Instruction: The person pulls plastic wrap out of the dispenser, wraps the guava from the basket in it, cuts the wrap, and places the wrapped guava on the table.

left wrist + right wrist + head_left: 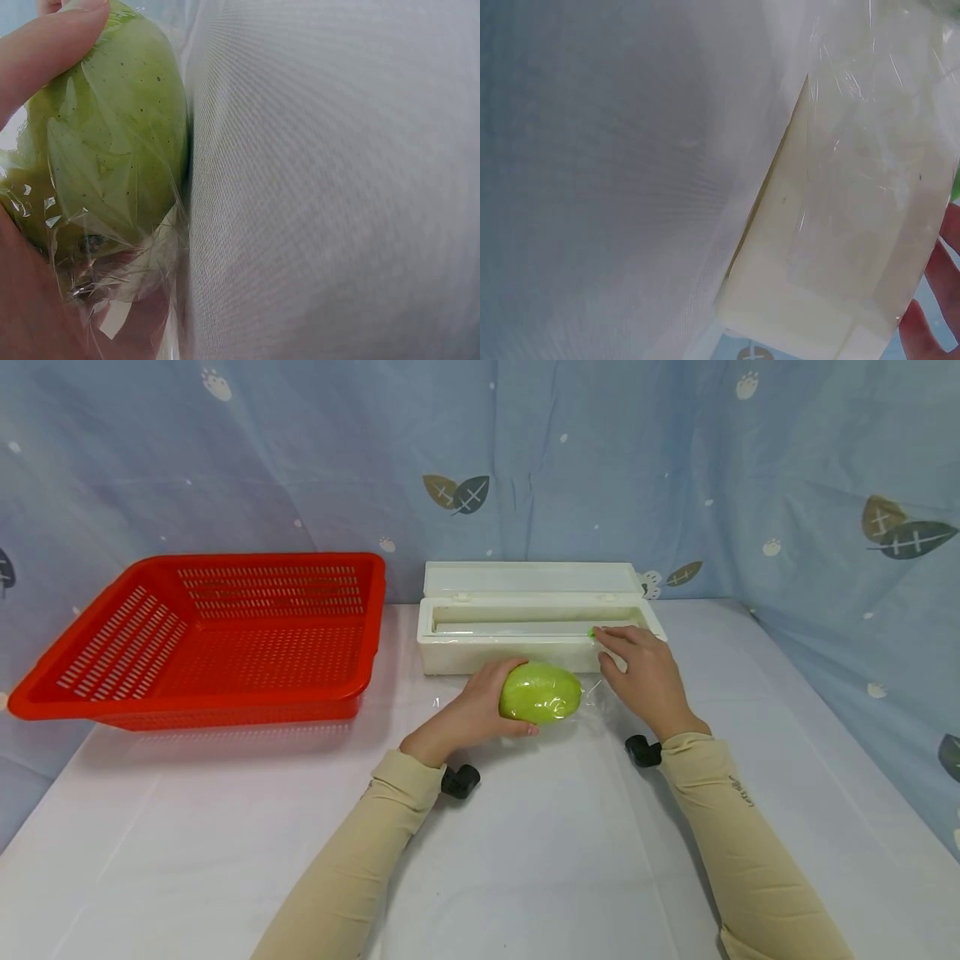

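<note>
In the head view, my left hand grips an oval green fruit, low in front of a white plastic-wrap dispenser. Clear film clings round the fruit and bunches at its lower end in the left wrist view. More film drapes down the dispenser's front in the right wrist view. At the right part of the dispenser's front edge, fingertips of my right hand touch a small bright green slider, mostly covered by them. The right thumb stands apart, below the slider. Raised behind the dispenser is its lid.
To the left stands a red slotted plastic basket. A white cloth covers the table, and a blue patterned curtain hangs right behind the dispenser. Black wrist cameras sit under both sleeves.
</note>
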`<state>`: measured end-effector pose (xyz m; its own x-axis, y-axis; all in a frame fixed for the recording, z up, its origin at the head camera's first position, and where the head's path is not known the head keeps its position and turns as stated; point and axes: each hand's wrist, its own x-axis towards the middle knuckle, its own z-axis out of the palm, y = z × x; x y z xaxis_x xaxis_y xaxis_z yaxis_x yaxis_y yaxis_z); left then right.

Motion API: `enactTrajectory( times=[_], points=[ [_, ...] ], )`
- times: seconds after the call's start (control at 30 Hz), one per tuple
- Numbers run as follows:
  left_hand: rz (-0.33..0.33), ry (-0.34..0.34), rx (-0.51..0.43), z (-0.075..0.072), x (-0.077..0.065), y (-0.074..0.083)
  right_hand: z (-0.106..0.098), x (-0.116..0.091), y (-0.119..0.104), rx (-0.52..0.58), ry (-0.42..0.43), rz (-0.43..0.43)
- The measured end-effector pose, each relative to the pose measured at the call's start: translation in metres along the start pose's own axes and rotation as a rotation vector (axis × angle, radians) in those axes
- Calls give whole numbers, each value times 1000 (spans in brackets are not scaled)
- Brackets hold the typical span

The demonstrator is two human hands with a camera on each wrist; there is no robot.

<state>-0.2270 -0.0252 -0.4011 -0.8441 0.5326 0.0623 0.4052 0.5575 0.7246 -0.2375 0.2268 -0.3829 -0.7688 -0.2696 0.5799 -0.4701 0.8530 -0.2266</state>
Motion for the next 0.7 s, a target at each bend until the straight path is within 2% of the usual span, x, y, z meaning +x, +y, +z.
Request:
enactTrajectory(
  times=[0.7],
  points=[
    [13,13,9,2,1,-3,0,1,-6,-12,-78,33]
  ],
)
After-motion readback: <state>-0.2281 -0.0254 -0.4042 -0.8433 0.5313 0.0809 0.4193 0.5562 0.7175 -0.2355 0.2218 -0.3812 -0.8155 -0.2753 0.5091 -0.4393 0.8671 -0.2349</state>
